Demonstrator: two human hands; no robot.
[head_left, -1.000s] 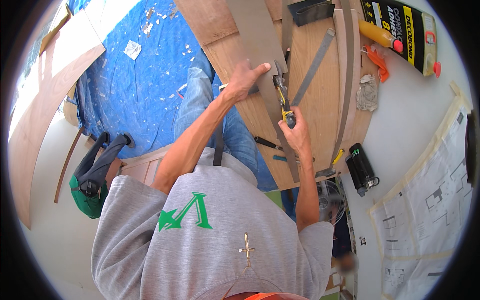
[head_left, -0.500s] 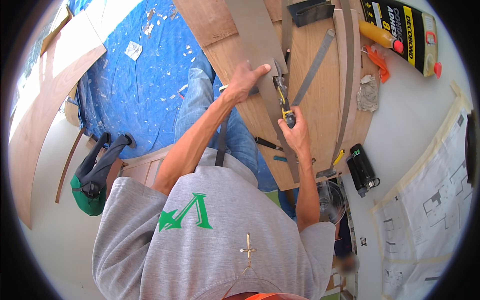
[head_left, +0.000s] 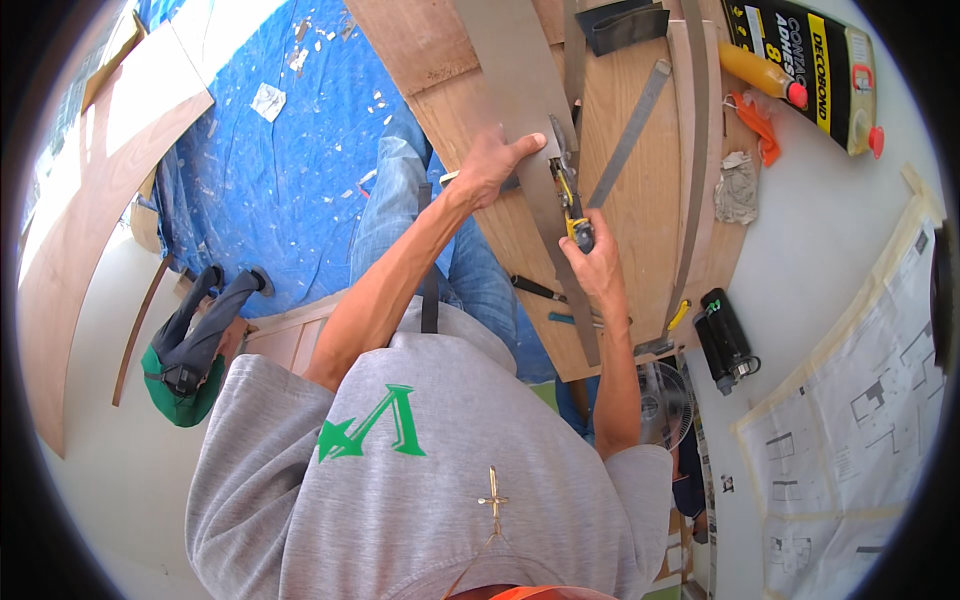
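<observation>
A long grey-brown strip of thin sheet [head_left: 510,65] lies lengthwise over the wooden boards. My left hand [head_left: 487,168] presses on its left edge, thumb stretched across the top and fingers curled over the side, partly hidden. In my right hand [head_left: 598,262] are metal snips [head_left: 563,180] with yellow and black handles. My fingers wrap round the handles, and the blades point away from me at the strip, just right of my left thumb. A steel ruler [head_left: 630,130] lies on the board to the right of the snips.
Near my right forearm lies a black-handled tool [head_left: 536,287]. To the right are a bottle of yellow liquid [head_left: 755,70], a black-and-yellow can [head_left: 790,35], crumpled paper [head_left: 737,190] and a black flask [head_left: 725,340]. Another person [head_left: 185,375] is at the left.
The snips have shifted slightly and their blades look closer together. My left hand keeps its place on the strip. The person at the left has moved a little.
</observation>
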